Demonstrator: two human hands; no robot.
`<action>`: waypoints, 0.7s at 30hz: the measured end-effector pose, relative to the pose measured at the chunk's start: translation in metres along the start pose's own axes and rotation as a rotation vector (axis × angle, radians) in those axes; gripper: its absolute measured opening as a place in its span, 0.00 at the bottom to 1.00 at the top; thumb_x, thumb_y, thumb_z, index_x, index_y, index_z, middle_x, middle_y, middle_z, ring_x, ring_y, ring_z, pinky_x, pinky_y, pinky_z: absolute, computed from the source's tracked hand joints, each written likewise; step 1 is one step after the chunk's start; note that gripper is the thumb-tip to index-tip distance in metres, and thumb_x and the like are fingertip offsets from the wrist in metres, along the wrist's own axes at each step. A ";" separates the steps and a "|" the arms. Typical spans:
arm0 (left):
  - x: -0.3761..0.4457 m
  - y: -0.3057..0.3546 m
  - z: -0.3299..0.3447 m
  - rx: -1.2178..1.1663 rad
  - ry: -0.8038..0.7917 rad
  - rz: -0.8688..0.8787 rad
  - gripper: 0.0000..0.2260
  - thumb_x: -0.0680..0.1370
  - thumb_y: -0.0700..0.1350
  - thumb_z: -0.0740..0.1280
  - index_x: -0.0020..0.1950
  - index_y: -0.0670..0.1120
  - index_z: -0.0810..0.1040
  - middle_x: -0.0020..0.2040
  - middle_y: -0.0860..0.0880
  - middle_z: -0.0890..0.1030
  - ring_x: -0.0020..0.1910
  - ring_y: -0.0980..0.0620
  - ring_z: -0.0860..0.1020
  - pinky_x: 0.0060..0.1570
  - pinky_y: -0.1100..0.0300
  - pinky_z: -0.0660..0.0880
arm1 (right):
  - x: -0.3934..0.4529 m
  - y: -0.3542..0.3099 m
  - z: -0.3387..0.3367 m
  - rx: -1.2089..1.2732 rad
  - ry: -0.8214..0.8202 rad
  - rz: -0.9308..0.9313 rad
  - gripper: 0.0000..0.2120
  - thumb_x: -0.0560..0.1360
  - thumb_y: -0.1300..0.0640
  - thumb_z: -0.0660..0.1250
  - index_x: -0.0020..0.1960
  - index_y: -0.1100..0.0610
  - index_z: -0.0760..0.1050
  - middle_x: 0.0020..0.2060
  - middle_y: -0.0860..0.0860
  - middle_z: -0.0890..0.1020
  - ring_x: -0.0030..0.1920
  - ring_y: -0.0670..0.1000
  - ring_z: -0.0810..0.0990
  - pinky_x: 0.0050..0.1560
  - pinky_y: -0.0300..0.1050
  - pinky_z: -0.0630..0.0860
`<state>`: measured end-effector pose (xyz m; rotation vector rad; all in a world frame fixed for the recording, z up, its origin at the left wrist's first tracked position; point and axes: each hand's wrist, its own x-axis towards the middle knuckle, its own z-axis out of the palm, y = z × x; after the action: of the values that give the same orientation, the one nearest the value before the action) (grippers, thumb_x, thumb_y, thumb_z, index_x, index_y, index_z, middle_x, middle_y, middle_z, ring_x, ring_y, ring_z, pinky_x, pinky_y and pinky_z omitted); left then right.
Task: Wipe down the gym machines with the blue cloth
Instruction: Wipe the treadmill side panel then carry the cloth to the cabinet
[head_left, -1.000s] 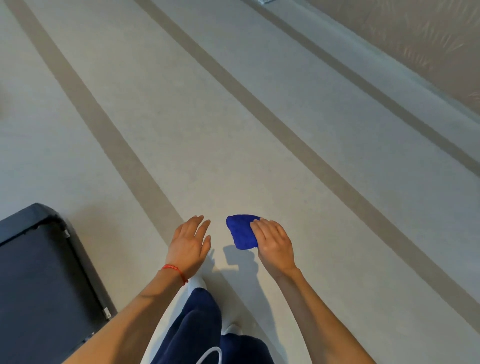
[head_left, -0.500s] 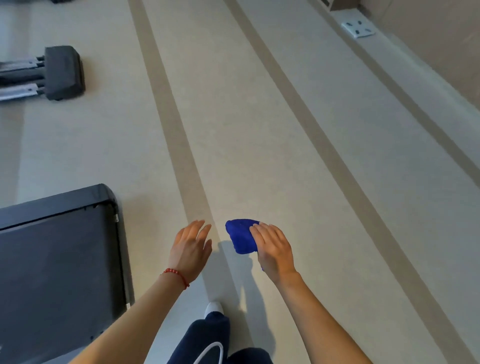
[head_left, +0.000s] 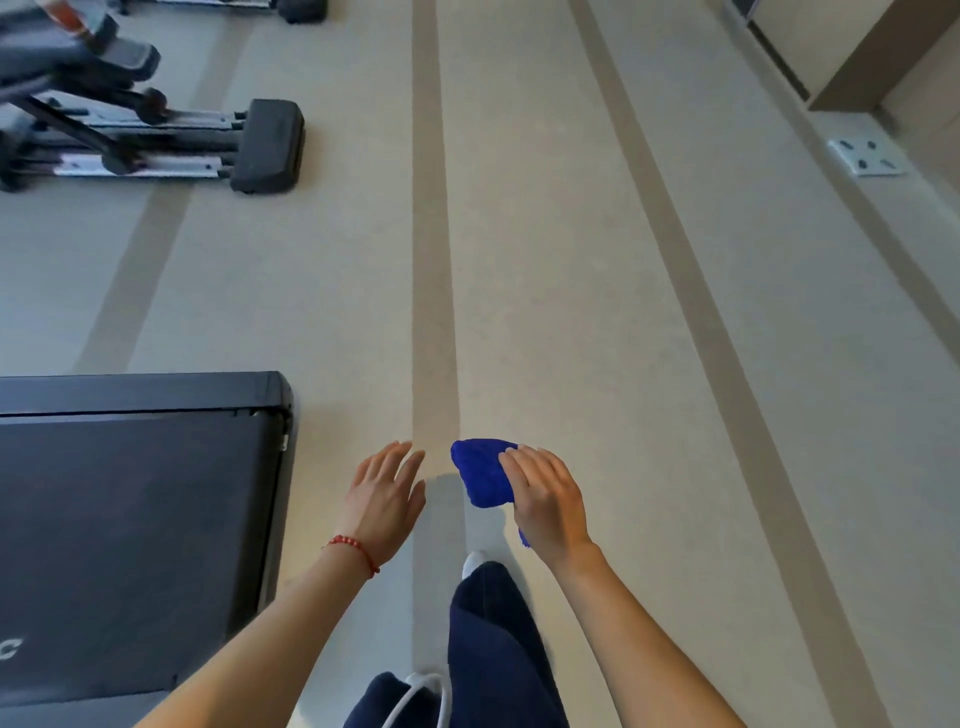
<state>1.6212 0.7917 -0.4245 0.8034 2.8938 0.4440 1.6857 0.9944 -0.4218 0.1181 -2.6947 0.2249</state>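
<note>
Blue cloth (head_left: 482, 473), bunched into a soft wad, sits in the grip of the right hand (head_left: 548, 501), whose fingers (head_left: 524, 467) curl over its top edge; a small corner of the fabric pokes out below the palm. Both are held in the air in front of the body, above the floor and touching no machine. Just beside it, with a narrow gap between, the left hand (head_left: 384, 499) hovers palm down, its fingers straight, slightly spread and holding nothing. A thin red bracelet (head_left: 353, 545) circles the left wrist. Both forearms are bare. Below the hands, a leg in dark navy trousers (head_left: 493, 639) ends in a white shoe tip (head_left: 474, 562). Pale beige floor (head_left: 571, 286) with darker tan stripes runs away ahead. At lower left lies the black deck of a treadmill (head_left: 135, 525), near the left forearm. Further off at upper left stands another gym machine (head_left: 156, 140) with metal rails and a black end block.
</note>
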 end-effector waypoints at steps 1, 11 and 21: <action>0.010 0.000 0.001 0.000 0.004 -0.018 0.20 0.76 0.50 0.53 0.54 0.40 0.80 0.53 0.41 0.81 0.52 0.40 0.80 0.49 0.45 0.76 | 0.009 0.008 0.004 0.002 0.014 -0.020 0.14 0.68 0.69 0.58 0.46 0.64 0.81 0.41 0.54 0.84 0.43 0.54 0.83 0.49 0.46 0.79; 0.104 0.011 -0.007 0.003 0.037 -0.088 0.21 0.76 0.49 0.54 0.55 0.39 0.80 0.54 0.40 0.81 0.53 0.40 0.79 0.49 0.45 0.76 | 0.094 0.081 0.037 0.022 0.053 -0.111 0.23 0.79 0.67 0.46 0.46 0.63 0.81 0.41 0.54 0.83 0.44 0.55 0.83 0.50 0.46 0.79; 0.207 -0.016 -0.018 -0.005 0.044 -0.091 0.21 0.77 0.50 0.53 0.56 0.39 0.79 0.55 0.40 0.80 0.55 0.39 0.78 0.50 0.44 0.75 | 0.191 0.114 0.067 0.035 0.056 -0.099 0.25 0.79 0.67 0.44 0.46 0.62 0.81 0.41 0.53 0.83 0.44 0.54 0.83 0.51 0.46 0.79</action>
<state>1.4333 0.8817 -0.4171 0.6670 2.9537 0.4646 1.4722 1.0853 -0.4156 0.2512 -2.6214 0.2412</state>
